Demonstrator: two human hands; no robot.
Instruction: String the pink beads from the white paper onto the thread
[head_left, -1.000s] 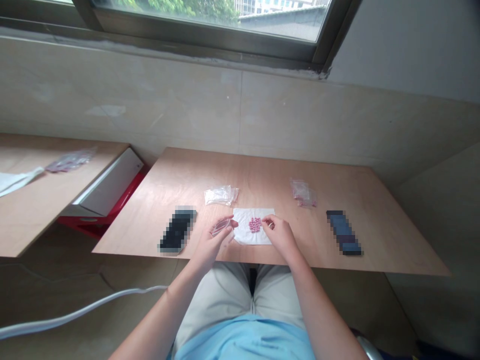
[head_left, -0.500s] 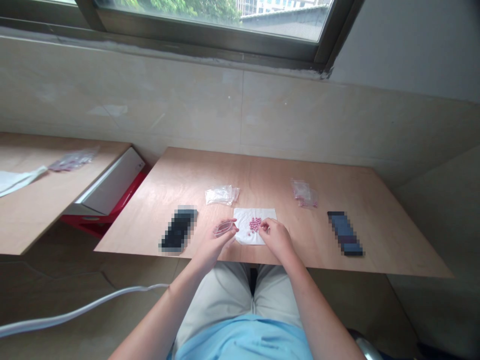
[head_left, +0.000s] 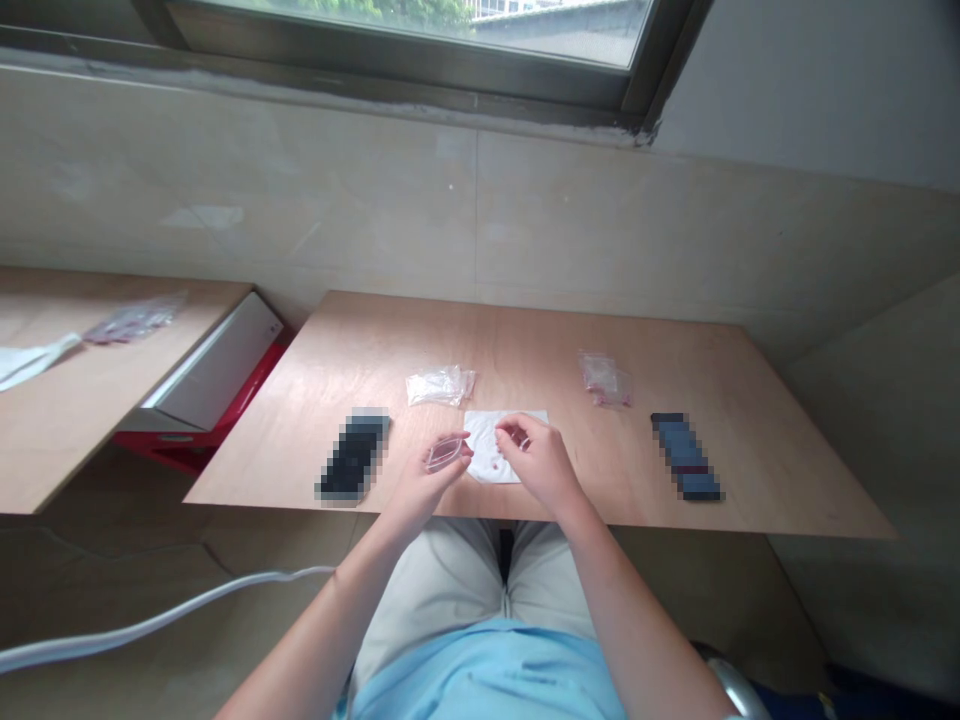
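Observation:
My left hand is closed round a small clear plastic bag, held just left of the white cloth. Over the cloth hovers my right hand, its thumb and fingers pinched together. Whatever sits between those fingertips is too small to make out. One pink bead shows on the cloth; the right hand hides most of the bead pile. The two hands are a short way apart.
Clear bags lie behind the cloth to the left, and bags with pink bits to the right. Blurred dark flat devices lie at left and right. A second table stands at far left, a white cable below.
My right hand has shifted left and slightly up across the cloth, covering most of the pink beads seen before. The left hand keeps its hold on the bag. The view has tilted slightly.

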